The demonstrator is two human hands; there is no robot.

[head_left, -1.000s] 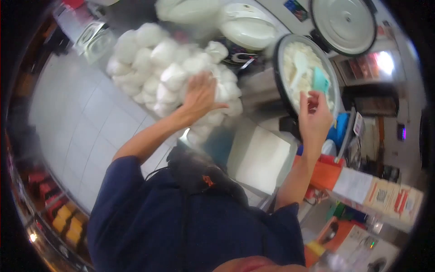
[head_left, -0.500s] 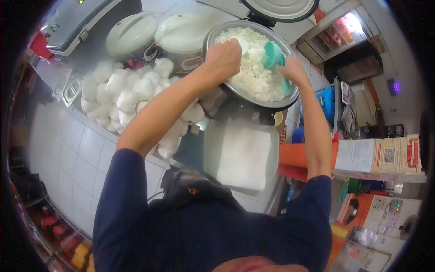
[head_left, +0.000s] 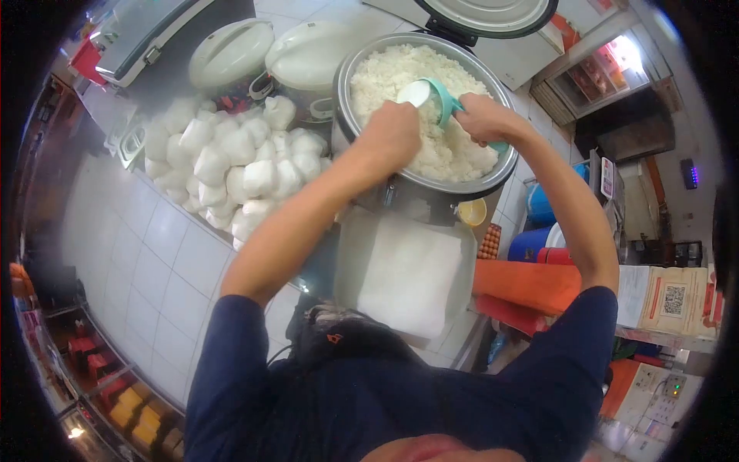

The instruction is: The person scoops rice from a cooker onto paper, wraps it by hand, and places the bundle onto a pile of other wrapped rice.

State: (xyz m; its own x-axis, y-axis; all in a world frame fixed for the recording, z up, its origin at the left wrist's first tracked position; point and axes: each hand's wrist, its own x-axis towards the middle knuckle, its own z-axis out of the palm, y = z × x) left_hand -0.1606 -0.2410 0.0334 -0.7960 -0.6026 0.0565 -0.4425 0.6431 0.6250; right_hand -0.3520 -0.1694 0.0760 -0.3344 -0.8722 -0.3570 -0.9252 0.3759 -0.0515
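White cooked rice [head_left: 408, 65] fills a large round cooker pot [head_left: 344, 92]. My left hand [head_left: 394, 137] is closed over the near left side of the pot, gripping a small white round scoop [head_left: 416, 93] over the rice. From the right, my right hand [head_left: 486, 119] is wrapped round the handle of a teal scoop [head_left: 444, 102]. The teal rim meets the white scoop above the middle of the rice. Another teal piece [head_left: 500, 146] shows beneath my right wrist at the pot's edge.
Many white wrapped bundles [head_left: 223, 158] are piled left of the pot. White sheets [head_left: 408, 269] lie in a tray in front of me. The cooker's lid [head_left: 493, 14] is tipped open behind. A yellow bowl [head_left: 473, 212] and eggs [head_left: 489, 242] stand to the right.
The teal scoop has moved left from the right part of the rice to the white scoop. My left hand has shifted slightly right and down. My view has moved a little.
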